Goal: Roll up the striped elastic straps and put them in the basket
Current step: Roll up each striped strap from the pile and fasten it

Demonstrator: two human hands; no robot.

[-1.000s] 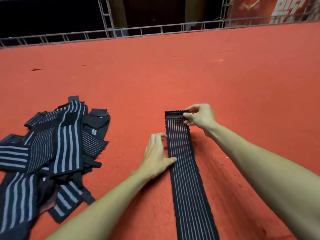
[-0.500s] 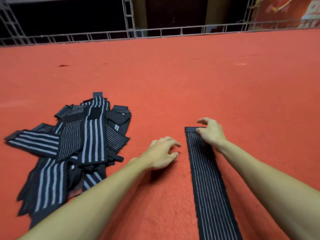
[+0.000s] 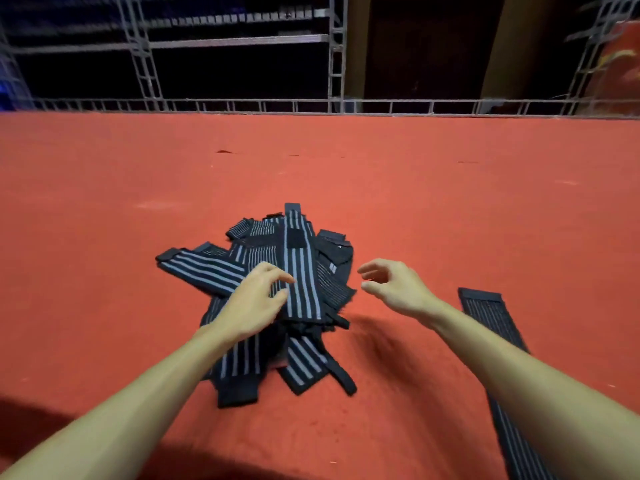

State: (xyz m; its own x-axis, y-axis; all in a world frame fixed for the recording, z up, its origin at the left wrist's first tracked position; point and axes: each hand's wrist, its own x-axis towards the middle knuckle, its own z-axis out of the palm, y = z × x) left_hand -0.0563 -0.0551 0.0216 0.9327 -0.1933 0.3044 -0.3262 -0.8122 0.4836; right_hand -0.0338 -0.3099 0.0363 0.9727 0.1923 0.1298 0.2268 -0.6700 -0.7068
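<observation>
Both hands have left the flat strap (image 3: 483, 311), which lies on the red carpet (image 3: 104, 237) half hidden by the right forearm (image 3: 519, 372). Left hand (image 3: 256, 303) curls over the strap pile (image 3: 301, 268), grip unclear; right hand (image 3: 394, 289) hovers slack, empty.

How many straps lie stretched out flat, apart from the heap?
1: the flat strap on the red carpet, right of the pile; the right forearm hides part of it.

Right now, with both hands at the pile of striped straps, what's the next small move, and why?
Probably pinch the top wide-striped strap with the left hand and lift it off the pile: its fingers curl just over that strap, while the right hand hovers open beside the pile, holding nothing.
</observation>
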